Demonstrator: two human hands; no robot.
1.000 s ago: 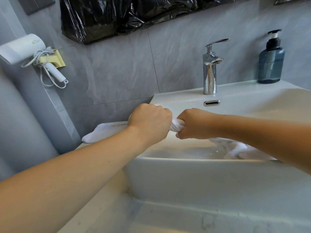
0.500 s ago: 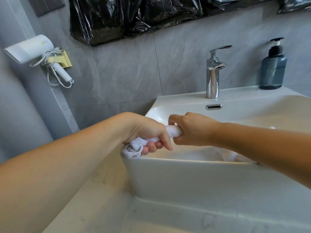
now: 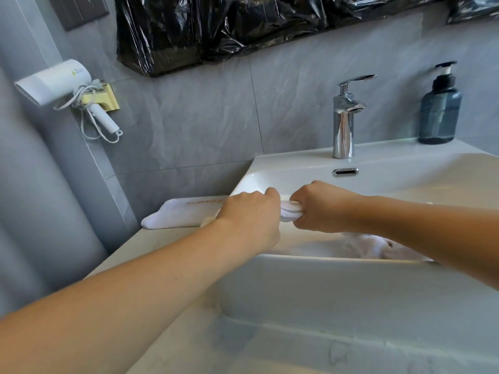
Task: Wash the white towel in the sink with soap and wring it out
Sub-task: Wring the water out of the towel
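A twisted white towel (image 3: 290, 210) is stretched between my two fists over the left side of the white sink (image 3: 324, 282). My left hand (image 3: 249, 215) grips one end, knuckles up. My right hand (image 3: 321, 206) grips the towel close beside it. The towel's loose end (image 3: 367, 245) hangs down into the basin under my right forearm. A dark blue soap pump bottle (image 3: 439, 109) stands on the sink's back right corner.
A chrome tap (image 3: 344, 122) stands at the back of the sink, no water running. A folded white cloth (image 3: 183, 214) lies on the counter left of the basin. A white hair dryer (image 3: 64, 87) hangs on the left wall. Black plastic sheeting (image 3: 243, 25) covers the wall above.
My left hand has rolled back from palm-turned to knuckles up, twisting the towel. The folded cloth, hidden half a second ago, shows again beside the sink.
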